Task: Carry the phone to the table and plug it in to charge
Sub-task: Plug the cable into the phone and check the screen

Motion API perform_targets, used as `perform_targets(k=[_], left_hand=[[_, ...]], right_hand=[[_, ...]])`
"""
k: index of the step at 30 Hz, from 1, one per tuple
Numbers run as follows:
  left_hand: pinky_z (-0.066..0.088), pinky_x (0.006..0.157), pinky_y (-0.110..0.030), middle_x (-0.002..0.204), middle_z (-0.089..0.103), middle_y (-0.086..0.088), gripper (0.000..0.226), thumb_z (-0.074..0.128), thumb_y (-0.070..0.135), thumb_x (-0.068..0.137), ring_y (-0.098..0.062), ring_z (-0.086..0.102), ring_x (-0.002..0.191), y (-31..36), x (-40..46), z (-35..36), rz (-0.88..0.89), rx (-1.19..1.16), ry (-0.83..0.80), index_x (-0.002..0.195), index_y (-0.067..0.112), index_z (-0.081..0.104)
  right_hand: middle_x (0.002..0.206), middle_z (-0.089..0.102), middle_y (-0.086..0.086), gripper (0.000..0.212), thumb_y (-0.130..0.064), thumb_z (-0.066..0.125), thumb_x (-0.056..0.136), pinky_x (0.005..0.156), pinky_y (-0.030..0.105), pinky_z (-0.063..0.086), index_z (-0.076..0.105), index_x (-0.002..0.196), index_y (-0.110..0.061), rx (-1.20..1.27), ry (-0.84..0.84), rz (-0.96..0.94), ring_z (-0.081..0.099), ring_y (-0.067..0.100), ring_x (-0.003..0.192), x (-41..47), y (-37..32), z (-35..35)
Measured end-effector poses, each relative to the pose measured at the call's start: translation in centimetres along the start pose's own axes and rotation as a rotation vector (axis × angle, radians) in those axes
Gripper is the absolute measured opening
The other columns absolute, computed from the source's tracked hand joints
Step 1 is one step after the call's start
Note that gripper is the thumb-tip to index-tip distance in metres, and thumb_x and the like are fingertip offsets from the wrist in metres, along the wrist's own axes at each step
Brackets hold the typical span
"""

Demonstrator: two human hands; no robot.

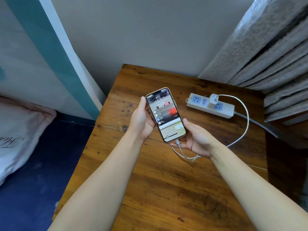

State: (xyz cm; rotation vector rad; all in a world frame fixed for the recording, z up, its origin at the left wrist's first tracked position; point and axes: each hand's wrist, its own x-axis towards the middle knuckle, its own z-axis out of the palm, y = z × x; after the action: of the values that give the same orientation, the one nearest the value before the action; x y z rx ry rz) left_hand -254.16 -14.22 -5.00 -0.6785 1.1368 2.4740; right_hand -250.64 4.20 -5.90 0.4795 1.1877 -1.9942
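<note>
Both hands, left point(141, 121) and right point(196, 139), grip the phone point(165, 115) above the worktop point(166, 180); screen reads 14:53, smaller text illegible. Cable point(245, 117) plugged in.

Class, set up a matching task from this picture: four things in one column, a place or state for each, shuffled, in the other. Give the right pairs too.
Things:
1. phone
2. charger plug
3. power strip
4. pillow

Places or states:
A. lying flat on the wooden table
B. at the far left, off the table
C. held in both hands, screen lit
D. stuck in a socket, white cable attached

Pairs: 1-C, 2-D, 3-A, 4-B
</note>
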Motion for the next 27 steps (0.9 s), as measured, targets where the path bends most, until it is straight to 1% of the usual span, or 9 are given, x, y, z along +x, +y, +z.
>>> perform_targets(k=[3,6,10,17,18,20,23,25,27], left_hand=[[0.048,0.096,-0.047,0.121,0.065,-0.016,0.044,0.031,0.044,0.098,-0.029,0.063,0.109,0.1,0.0,-0.1,0.000,-0.001,-0.006,0.117,0.013,0.057],[0.047,0.097,-0.049,0.121,0.064,-0.016,0.045,0.031,0.044,0.098,-0.030,0.062,0.110,0.2,0.1,-0.2,-0.005,-0.012,-0.006,0.118,0.013,0.056],[0.048,0.095,-0.049,0.121,0.064,-0.017,0.043,0.031,0.044,0.098,-0.031,0.062,0.110,0.2,0.2,-0.3,-0.008,-0.038,-0.007,0.114,0.015,0.057],[0.050,0.094,-0.049,0.120,0.065,-0.016,0.040,0.032,0.044,0.098,-0.030,0.063,0.109,0.4,0.3,-0.4,-0.019,-0.040,0.013,0.112,0.017,0.058],[0.050,0.094,-0.049,0.120,0.065,-0.016,0.040,0.032,0.044,0.098,-0.030,0.063,0.109,0.4,0.4,-0.5,-0.021,-0.044,0.013,0.111,0.016,0.058],[0.048,0.096,-0.050,0.120,0.065,-0.016,0.041,0.032,0.043,0.098,-0.030,0.062,0.110,0.6,0.5,-0.9,-0.025,-0.057,0.019,0.110,0.015,0.059],[0.049,0.094,-0.049,0.113,0.069,-0.015,0.042,0.032,0.042,0.098,-0.030,0.063,0.108,0.8,0.4,-2.5,-0.029,-0.099,0.043,0.107,0.014,0.061],[0.051,0.091,-0.048,0.108,0.071,-0.014,0.041,0.032,0.043,0.098,-0.029,0.064,0.106,1.0,0.3,-4.1,-0.028,-0.133,0.079,0.107,0.014,0.060],[0.051,0.090,-0.046,0.115,0.067,-0.014,0.040,0.032,0.041,0.098,-0.028,0.062,0.108,1.3,0.4,-6.0,-0.035,-0.153,0.138,0.113,0.014,0.057]], right_hand=[[0.114,0.070,0.015,0.034,-0.035,0.043,0.095,0.078,0.047,0.059,0.059,0.116,-0.013,-0.005,0.001,0.001,0.065,0.034,0.107,0.1,-0.1,0.2],[0.116,0.068,0.017,0.034,-0.035,0.043,0.096,0.079,0.048,0.059,0.058,0.117,-0.013,-0.013,0.007,0.003,0.064,0.035,0.108,0.1,-0.2,0.5],[0.119,0.066,0.018,0.034,-0.034,0.043,0.096,0.079,0.049,0.058,0.058,0.118,-0.013,-0.011,0.019,0.007,0.063,0.036,0.109,0.1,-0.2,0.7],[0.114,0.069,0.016,0.033,-0.033,0.040,0.098,0.081,0.047,0.058,0.060,0.114,-0.014,-0.036,0.027,-0.002,0.065,0.033,0.107,0.2,-0.3,0.9],[0.116,0.068,0.017,0.034,-0.032,0.039,0.098,0.083,0.045,0.057,0.059,0.117,-0.012,-0.048,0.029,-0.007,0.064,0.033,0.107,0.2,-0.3,1.0],[0.120,0.065,0.018,0.036,-0.027,0.039,0.099,0.082,0.038,0.057,0.056,0.124,-0.007,-0.070,0.020,-0.042,0.062,0.029,0.108,0.6,-0.4,1.4],[0.118,0.064,0.015,0.035,-0.017,0.041,0.098,0.072,0.026,0.057,0.051,0.130,-0.006,-0.128,-0.017,-0.108,0.065,0.021,0.098,1.6,-0.3,2.6],[0.113,0.067,0.011,0.034,-0.015,0.041,0.098,0.072,0.025,0.056,0.053,0.130,-0.009,-0.165,-0.012,-0.105,0.066,0.016,0.093,2.8,0.1,3.7],[0.109,0.069,0.008,0.032,-0.013,0.040,0.099,0.071,0.025,0.055,0.055,0.127,-0.010,-0.175,0.001,-0.082,0.067,0.016,0.091,4.3,0.9,4.7]])
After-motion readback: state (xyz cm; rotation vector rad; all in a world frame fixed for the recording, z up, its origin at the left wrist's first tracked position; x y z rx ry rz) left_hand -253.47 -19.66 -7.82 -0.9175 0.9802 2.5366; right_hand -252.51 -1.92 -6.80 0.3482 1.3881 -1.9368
